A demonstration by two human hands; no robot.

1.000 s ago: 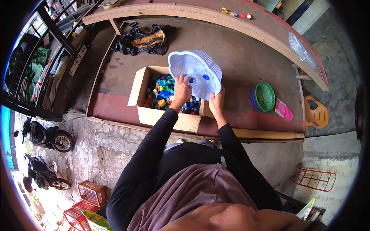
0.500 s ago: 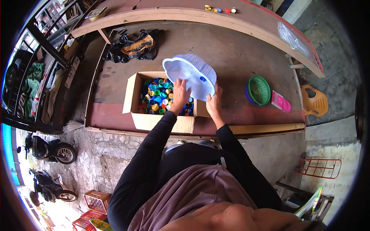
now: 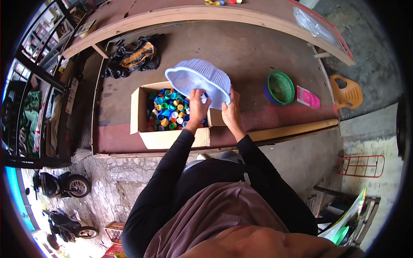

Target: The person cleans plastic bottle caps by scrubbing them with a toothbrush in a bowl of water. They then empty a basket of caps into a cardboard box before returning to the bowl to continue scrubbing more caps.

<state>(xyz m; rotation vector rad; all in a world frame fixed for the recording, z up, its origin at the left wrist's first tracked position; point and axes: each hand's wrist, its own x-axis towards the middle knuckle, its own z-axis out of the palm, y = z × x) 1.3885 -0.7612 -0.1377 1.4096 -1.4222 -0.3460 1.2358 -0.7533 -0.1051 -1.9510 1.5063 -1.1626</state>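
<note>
A pale blue plastic basket [image 3: 198, 79] is tipped on its side over an open cardboard box [image 3: 172, 138] full of coloured bottle caps [image 3: 167, 111]. My left hand [image 3: 197, 105] grips the basket's near rim above the caps. My right hand [image 3: 229, 112] holds the basket's right side, by the box's right flap. Both arms wear black sleeves. The inside of the basket faces left and away, and I cannot tell if anything is in it.
The box stands on a reddish-brown platform [image 3: 266, 56] with a wooden front edge. A green basket nested in a purple one [image 3: 279, 87] and a pink packet [image 3: 308, 97] lie to the right. Black bags [image 3: 134, 56] lie at the back left. An orange plastic chair [image 3: 346, 91] stands at far right.
The basket has tilted further and dropped lower over the box. The blue caps seen inside it earlier no longer show. Both hands stayed on it.
</note>
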